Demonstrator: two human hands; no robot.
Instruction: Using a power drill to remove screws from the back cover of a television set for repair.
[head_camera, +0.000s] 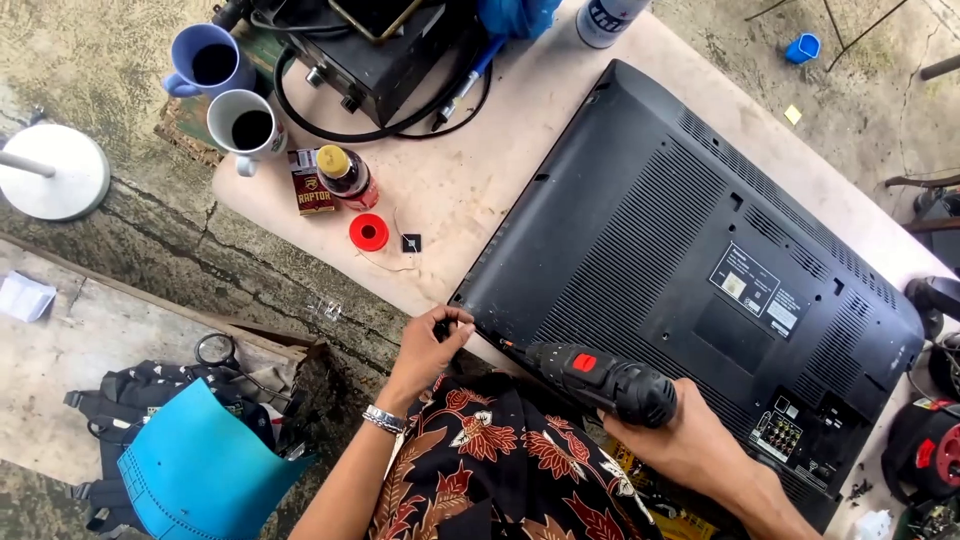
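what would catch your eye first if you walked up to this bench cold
The big black television lying face down across the pale table takes up most of the view. At its near edge the right hand grips a black power screwdriver with a red switch, while the left hand pinches the set's corner. Top left, two mugs of dark drink stand out.

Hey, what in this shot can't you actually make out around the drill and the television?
- Head view: the tip of the black cordless drill with a red switch is too small to show whether it sits in a screw.
- The left hand curls over the corner of the black flat television back panel, hiding what its grip pinches.
- The right hand hides the drill's handle.
- The panel's lower corner is cut off by the bottom edge.
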